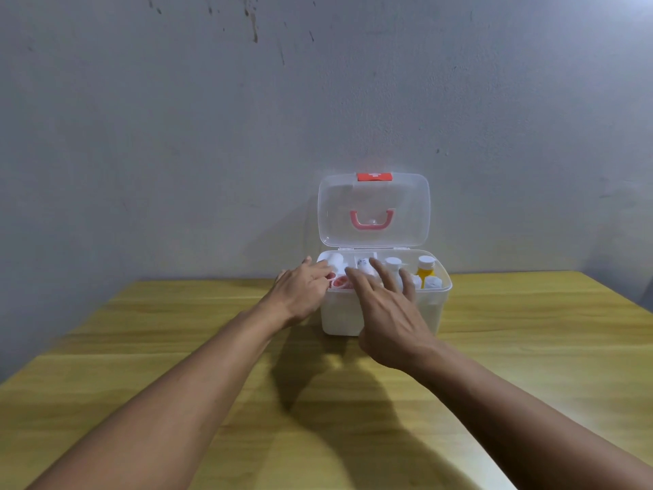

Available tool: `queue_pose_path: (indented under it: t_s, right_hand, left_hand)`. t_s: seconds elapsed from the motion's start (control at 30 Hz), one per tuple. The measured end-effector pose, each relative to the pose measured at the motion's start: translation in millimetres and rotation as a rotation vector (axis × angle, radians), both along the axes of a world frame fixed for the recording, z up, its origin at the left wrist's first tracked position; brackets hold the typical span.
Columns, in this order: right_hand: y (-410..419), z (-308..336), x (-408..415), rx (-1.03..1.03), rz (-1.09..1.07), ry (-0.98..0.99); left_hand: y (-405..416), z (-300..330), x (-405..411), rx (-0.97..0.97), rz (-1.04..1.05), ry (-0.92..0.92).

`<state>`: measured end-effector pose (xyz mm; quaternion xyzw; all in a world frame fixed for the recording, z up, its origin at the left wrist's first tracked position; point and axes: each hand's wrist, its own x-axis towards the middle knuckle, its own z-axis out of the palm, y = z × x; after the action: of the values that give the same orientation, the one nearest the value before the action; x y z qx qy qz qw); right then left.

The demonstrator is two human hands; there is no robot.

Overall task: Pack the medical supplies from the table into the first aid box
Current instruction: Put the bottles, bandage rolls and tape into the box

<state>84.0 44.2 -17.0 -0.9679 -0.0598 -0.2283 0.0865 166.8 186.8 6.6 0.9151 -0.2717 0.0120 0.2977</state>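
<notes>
The left hand reached over the left end of the first aid box, its fingers curled down among the contents there; whether they pinched anything could not be told, since the fingertips were hidden against the white and red items in that corner. The right hand hovered over the middle of the box with fingers spread apart and holding nothing, seemingly pressing or settling the supplies so they would sit below the rim.

Inside the top tray stood a white bottle near the centre and a yellow bottle with a white cap toward the right end, upright, probably so they fitted between the dividers. The clear lid was tipped fully back against the wall (its pink handle showing through), which left the opening free for both hands.

The table around the box showed no loose supplies, so the packing looked nearly finished, with closing the lid likely the remaining step.
</notes>
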Motion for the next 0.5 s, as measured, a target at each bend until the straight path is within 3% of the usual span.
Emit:
queue_pose_path:
  t_s: [0.37,0.5]
  right_hand:
    - [-18,27,19,0.087,-0.032,-0.13]
    - [-39,60,56,0.164,-0.115,-0.156]
  left_hand:
    - [-4,-10,8,-0.056,0.025,-0.137]
    - [-17,-4,17,0.083,0.063,-0.143]
